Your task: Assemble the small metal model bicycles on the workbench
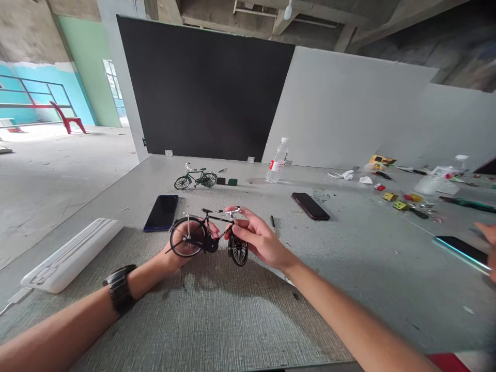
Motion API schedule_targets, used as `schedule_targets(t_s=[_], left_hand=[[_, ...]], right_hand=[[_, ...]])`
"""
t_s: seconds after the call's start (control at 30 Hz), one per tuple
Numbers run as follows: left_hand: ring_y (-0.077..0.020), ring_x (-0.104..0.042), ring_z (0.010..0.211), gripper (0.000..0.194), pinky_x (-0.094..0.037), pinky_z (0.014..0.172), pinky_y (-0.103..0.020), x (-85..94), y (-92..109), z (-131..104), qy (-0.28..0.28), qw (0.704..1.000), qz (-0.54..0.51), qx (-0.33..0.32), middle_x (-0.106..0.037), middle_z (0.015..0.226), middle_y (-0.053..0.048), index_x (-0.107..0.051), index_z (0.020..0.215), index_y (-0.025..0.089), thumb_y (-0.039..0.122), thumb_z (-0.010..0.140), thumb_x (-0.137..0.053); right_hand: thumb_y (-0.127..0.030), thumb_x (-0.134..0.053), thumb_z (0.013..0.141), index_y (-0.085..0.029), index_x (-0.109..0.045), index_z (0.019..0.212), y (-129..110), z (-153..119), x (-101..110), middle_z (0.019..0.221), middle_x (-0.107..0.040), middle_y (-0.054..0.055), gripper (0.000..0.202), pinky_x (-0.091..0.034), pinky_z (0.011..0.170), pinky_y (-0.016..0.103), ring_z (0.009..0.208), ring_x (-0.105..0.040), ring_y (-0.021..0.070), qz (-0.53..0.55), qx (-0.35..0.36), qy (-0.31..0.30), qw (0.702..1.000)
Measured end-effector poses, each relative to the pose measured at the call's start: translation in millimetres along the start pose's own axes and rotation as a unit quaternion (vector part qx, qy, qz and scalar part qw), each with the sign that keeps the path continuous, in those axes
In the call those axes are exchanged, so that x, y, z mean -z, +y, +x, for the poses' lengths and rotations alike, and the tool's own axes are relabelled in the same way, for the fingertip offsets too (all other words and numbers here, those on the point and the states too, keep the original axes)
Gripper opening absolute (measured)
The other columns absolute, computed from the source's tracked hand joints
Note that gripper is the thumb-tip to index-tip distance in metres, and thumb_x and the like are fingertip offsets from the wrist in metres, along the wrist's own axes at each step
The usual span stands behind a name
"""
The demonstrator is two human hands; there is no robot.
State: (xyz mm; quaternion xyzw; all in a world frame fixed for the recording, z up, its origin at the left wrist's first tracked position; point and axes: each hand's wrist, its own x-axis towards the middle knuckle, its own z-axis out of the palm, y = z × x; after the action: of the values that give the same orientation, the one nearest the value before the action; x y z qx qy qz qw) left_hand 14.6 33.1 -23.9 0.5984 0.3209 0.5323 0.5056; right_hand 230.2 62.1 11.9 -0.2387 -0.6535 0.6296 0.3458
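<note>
Holding small black metal model bicycle [207, 235] above grey tabletop [349, 268]: L hand [182, 248] fingers clamped on rear wheel, R hand [258, 238] fingers pinching handlebar/front.

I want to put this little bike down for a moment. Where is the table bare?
Bare patches: the textured mat between the forearms, and the stretch between the brown phone and the phone at the right edge. Crowded: far right, around the yellow parts. The left hand and right hand hold the black bike.

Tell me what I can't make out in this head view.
- Left hand: fingers hidden behind the black bike.
- Bottle label: too small to read.
- Parts at right: too small to identify.
- Another person's hand with a phone: cut by the right edge.
</note>
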Motion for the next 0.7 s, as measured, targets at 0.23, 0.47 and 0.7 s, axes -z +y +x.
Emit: schedule_targets(t_s=[0.23, 0.47, 0.7], left_hand=[[-0.0199, -0.067, 0.082, 0.016, -0.054, 0.077, -0.031, 5.6, -6, 3, 0.040, 0.994, -0.105, 0.006, -0.073, 0.086, -0.006, -0.069, 0.076, 0.017, 0.030, 0.073, -0.078], [-0.0211, -0.069, 0.083, 0.024, -0.056, 0.073, -0.033, 3.5, -2, 7, 0.030, 0.991, -0.127, 0.033, -0.073, 0.094, -0.008, -0.067, 0.090, 0.015, 0.033, 0.077, -0.079], [-0.0187, -0.068, 0.074, 0.041, -0.053, 0.063, -0.030, 3.1, 4, 10, 0.118, 0.974, -0.176, 0.083, -0.071, 0.082, -0.006, -0.058, 0.087, 0.016, 0.057, 0.089, -0.060]], right_hand=[[-0.034, -0.062, 0.092, -0.027, -0.053, 0.128, -4, 1, 1, 0.089, -0.067, 0.003, 0.038, -0.048, 0.079, 0.034, 0.088, -0.064, 0.0190, -0.012, 0.017, 0.025, 0.999], [-0.032, -0.063, 0.090, -0.026, -0.053, 0.129, -6, 2, 13, 0.085, -0.066, 0.002, 0.040, -0.048, 0.071, 0.029, 0.080, -0.062, 0.0159, 0.022, 0.033, 0.072, 0.997], [-0.033, -0.067, 0.086, -0.027, -0.055, 0.126, -11, 3, 26, 0.082, -0.068, 0.001, 0.042, -0.046, 0.065, 0.027, 0.071, -0.061, 0.0143, 0.046, 0.050, 0.174, 0.982]])
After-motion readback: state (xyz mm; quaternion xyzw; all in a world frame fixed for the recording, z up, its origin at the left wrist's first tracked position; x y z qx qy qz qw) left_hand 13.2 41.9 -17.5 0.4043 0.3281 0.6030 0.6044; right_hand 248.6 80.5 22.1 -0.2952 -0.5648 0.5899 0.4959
